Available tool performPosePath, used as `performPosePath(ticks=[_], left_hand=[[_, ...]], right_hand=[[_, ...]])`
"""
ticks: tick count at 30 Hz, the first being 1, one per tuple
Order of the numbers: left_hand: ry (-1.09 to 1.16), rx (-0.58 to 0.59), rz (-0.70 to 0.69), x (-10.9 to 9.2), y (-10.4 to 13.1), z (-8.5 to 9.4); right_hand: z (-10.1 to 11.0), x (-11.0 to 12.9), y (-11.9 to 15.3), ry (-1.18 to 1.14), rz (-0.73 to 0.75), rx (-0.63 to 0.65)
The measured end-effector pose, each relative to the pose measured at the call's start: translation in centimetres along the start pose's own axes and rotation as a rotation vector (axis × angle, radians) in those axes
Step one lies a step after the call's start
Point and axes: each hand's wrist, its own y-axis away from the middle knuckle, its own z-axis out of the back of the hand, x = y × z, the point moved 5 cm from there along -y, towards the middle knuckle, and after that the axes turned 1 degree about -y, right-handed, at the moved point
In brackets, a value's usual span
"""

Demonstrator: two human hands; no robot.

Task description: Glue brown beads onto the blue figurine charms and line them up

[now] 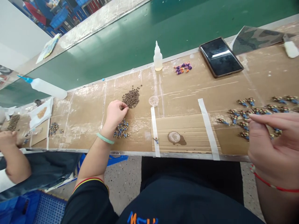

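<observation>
My left hand (116, 112) reaches to the lower edge of a pile of small brown disc-like pieces (131, 98), thumb and forefinger pinched together. What lies between those fingertips is hidden. Just below its wrist is a heap of small painted figurines (121, 128). My right hand (274, 137), also pinched, hovers at the right over spread-out figurines (244, 125) with blue lower parts. Any piece in its fingertips is too small to make out. A single figurine (156, 140) lies on the left white tape strip, beside a small round dish (174, 137) on cardboard.
A dropper bottle (158, 59) stands at the back, near purple-and-orange pieces (183, 67) and a tablet (220, 57). A clear round lid (153, 101) lies mid-table. On the left are a blue-tipped bottle (48, 88) and another person's hand (8, 138).
</observation>
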Motion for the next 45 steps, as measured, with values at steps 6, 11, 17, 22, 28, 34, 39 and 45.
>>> performPosePath(ticks=[6,11,17,22,28,34,39,45], left_hand=[[-0.033,0.027,-0.044,-0.5,0.6,0.0],[-0.024,-0.013,-0.051,-0.5,1.5,-0.1],[0.045,-0.034,-0.067,-0.7,2.7,0.7],[0.665,0.09,0.102,-1.5,4.5,1.3],[1.346,0.308,0.104,-7.3,7.1,0.5],[1.449,0.339,0.003,-11.3,9.5,-0.7],[1.623,0.405,0.045,-12.1,10.5,-1.1],[1.712,0.407,0.055,-12.7,11.0,-0.8]], right_hand=[[0.5,1.0,-0.2,-0.056,0.208,-0.079],[0.8,0.9,-0.2,-0.049,0.2,-0.071],[1.3,0.8,0.0,-0.05,0.25,-0.185],[1.3,3.7,-0.3,-0.123,0.183,-0.104],[-2.1,14.1,-2.5,-0.633,0.27,0.398],[-5.1,18.0,-3.8,-0.921,0.204,0.441],[-5.1,18.0,-3.6,-0.952,0.168,0.492],[-4.6,18.3,-3.2,-0.848,0.259,0.482]])
